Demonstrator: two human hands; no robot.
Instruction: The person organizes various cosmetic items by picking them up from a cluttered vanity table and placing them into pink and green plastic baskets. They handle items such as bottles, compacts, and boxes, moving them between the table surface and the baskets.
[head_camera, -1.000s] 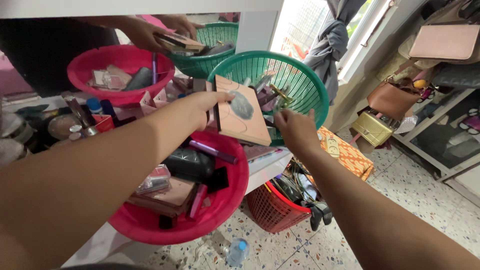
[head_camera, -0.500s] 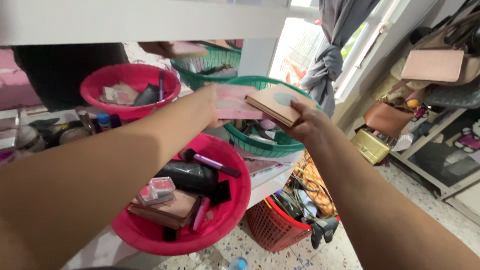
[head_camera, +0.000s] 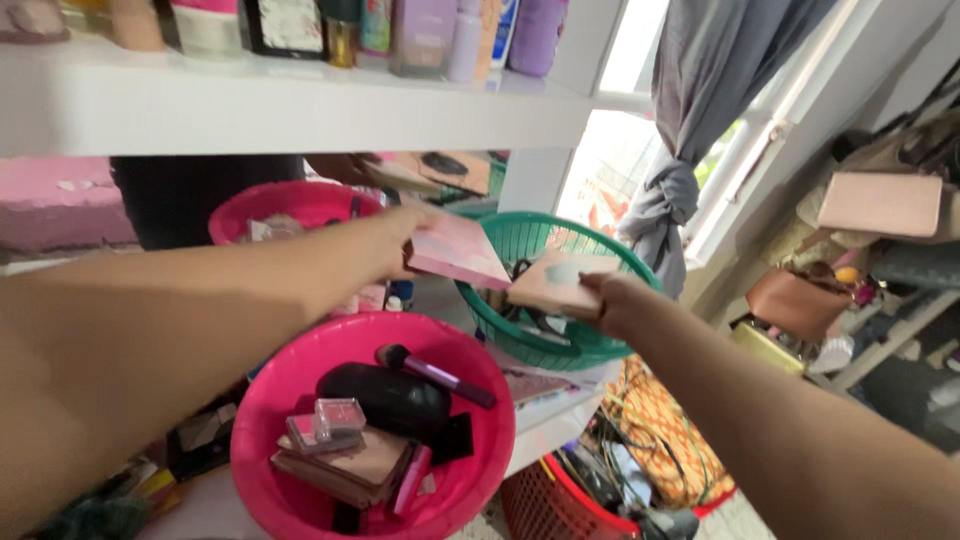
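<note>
The left hand (head_camera: 400, 245) grips a pink palette (head_camera: 458, 250) above the near rim of the green basket (head_camera: 610, 335). The right hand (head_camera: 618, 303) grips a tan palette (head_camera: 555, 283) over the same basket. Neither palette is set down yet. The pink basin (head_camera: 270, 410) on the desk holds more cosmetics, among them a brush (head_camera: 432, 373) and a black case (head_camera: 390, 397), unsorted.

Both arms were stretched forward and slightly inward, forearms bare. The left hand (head_camera: 400, 245) was extended farthest, its fingers closed in a pinch. The right hand (head_camera: 612, 302) was held lower, its fingers (head_camera: 592, 287) curled shut in a grip.
</note>
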